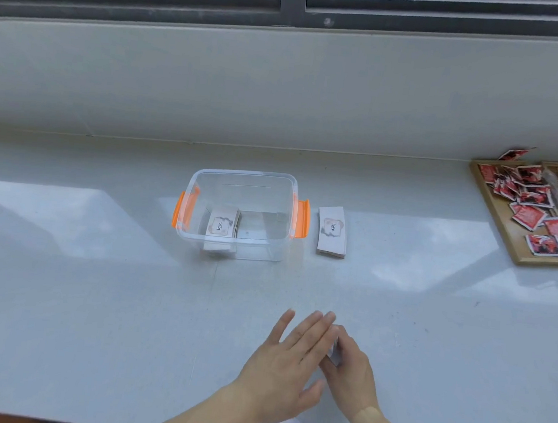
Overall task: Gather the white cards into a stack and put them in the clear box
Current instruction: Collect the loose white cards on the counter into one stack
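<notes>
A clear box (198, 242) with orange latches stands open in the middle of the pale counter. One stack of white cards (221, 226) printed "love" lies inside it at the left. Another stack of white cards (332, 232) rests on the counter just right of the box. Near the front edge, my right hand (350, 370) grips a small stack of white cards (333, 349) on edge. My left hand (289, 360) is flat with fingers spread, pressed against the left face of that stack, hiding most of it.
A wooden tray (509, 232) holding several red and brown sachets sits at the far right. A raised ledge and a dark window frame (292, 9) run along the back. The counter's front edge lies just below my forearms.
</notes>
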Motion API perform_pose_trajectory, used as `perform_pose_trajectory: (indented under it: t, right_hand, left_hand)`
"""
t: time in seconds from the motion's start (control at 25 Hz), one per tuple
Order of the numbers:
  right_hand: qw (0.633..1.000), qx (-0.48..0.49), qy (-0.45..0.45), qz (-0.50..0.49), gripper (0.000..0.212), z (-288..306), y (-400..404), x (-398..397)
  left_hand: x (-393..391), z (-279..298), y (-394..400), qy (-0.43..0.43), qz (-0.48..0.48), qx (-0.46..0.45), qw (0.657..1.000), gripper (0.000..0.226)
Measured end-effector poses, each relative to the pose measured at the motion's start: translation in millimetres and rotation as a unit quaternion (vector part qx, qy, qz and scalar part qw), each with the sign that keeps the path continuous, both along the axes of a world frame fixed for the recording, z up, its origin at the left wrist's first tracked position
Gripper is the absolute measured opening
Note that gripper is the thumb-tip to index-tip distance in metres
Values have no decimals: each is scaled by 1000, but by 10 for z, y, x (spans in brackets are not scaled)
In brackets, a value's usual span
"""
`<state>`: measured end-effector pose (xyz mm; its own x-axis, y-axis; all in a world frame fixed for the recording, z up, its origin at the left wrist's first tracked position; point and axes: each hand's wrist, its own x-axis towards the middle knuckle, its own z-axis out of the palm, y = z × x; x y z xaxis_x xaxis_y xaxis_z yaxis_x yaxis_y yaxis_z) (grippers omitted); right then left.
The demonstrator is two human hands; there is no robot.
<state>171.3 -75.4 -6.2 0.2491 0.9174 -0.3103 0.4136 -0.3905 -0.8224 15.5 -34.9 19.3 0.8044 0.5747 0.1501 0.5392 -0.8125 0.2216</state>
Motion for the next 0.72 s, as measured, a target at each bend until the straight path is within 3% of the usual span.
perform_pose_trajectory:
  t: [0.04,0.2,0.36,0.44,0.56,0.64,0.72]
  right_hand:
    - [1000,1,-6,5,33,1,-2,3]
    - [1000,-4,2,6,29,-17,2,3]
    - [1000,4,-16,25,39,-11,-1,18]
    - [1000,19,-15,19,46,6,-15,61]
    - [999,29,-18,14,37,-11,1,105]
    - [1000,15,-5,10,34,-29,66,150]
    - [1000,-10,21,13,30,-39,167,218]
  left_hand:
    - [-2,-7,-1,35,-1,5,999,82]
    - [44,44,55,13,29,-12,999,83]
    - [106,17,100,90,25,-10,996,79]
    - [155,39,165,97,29,-15,995,78]
    - [179,35,263,74,17,-19,997,78]
    - [183,-10,318,-9,72,-106,992,76]
    - [198,-48,387,-103,200,-264,938,71]
